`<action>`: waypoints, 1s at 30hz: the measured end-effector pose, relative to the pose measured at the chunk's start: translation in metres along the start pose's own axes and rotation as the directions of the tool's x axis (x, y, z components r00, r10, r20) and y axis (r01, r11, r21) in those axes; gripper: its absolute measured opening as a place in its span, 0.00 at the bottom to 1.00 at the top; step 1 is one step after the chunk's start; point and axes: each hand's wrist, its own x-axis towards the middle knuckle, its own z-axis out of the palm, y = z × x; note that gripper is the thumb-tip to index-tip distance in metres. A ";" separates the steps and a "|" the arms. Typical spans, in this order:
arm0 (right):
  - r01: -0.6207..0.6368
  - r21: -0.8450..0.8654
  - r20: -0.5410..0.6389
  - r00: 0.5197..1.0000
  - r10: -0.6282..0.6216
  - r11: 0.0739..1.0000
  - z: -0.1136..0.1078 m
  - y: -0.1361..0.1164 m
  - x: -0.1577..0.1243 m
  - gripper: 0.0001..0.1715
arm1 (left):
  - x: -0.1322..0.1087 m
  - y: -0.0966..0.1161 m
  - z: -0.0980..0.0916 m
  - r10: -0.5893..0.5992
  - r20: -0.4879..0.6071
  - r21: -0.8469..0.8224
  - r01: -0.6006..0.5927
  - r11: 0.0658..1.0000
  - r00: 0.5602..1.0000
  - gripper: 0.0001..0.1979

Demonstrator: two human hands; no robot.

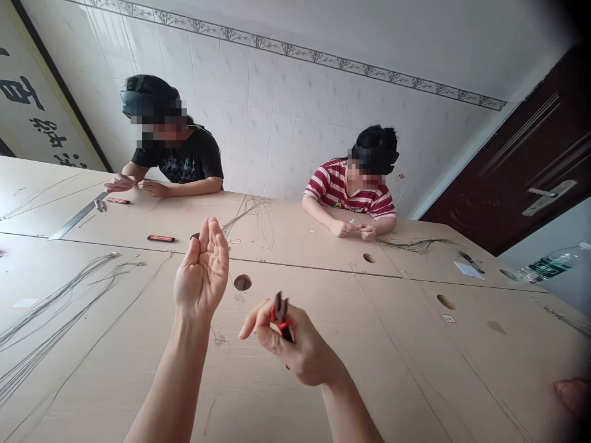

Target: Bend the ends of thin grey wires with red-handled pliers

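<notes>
Above a pale table [323, 381], a person's left hand [203, 271] is raised and open, palm showing and fingers close together; whether anything small lies in it is too hard to tell. To its right, the right hand [298, 344] curls around a pair of pliers [282, 320] with red-and-black handles, the metal nose pointing up and away, its jaws slightly parted. The pliers look light yet rigid and unlikely to break; the handles should give a sure, non-slip hold, clear of the biting end.

Left of the left hand, bundles of thin wire [101, 263] stretch across the table, probably springy and easy to snag. Beyond them lie a metal strip [76, 218] and a small black-and-red object [161, 239], with a co-worker in a black shirt [187, 154] at the far side. Just beyond the gap between the person's hands is a round hole [242, 282], where small pieces could drop; a loose strand [220, 338] lies between the forearms. Past the right hand, a co-worker in a striped shirt [344, 187] sits opposite. Well to the right are a pen [471, 261] and a bottle [554, 264], seemingly out of the way.
</notes>
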 end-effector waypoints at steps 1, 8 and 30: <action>-0.024 -0.032 0.031 0.999 0.025 0.999 0.002 0.001 0.001 0.14 | 0.001 -0.001 0.000 0.005 -0.010 0.008 -0.005 1.000 1.000 0.24; -0.076 -0.122 0.082 0.993 0.086 0.990 0.002 -0.003 -0.001 0.09 | 0.006 -0.003 -0.007 -0.020 -0.025 0.115 0.022 0.993 0.999 0.22; 0.094 -0.035 -0.581 0.808 -0.097 0.995 -0.057 0.010 -0.014 0.12 | -0.024 -0.024 0.007 -0.875 0.247 0.930 0.153 0.335 0.416 0.25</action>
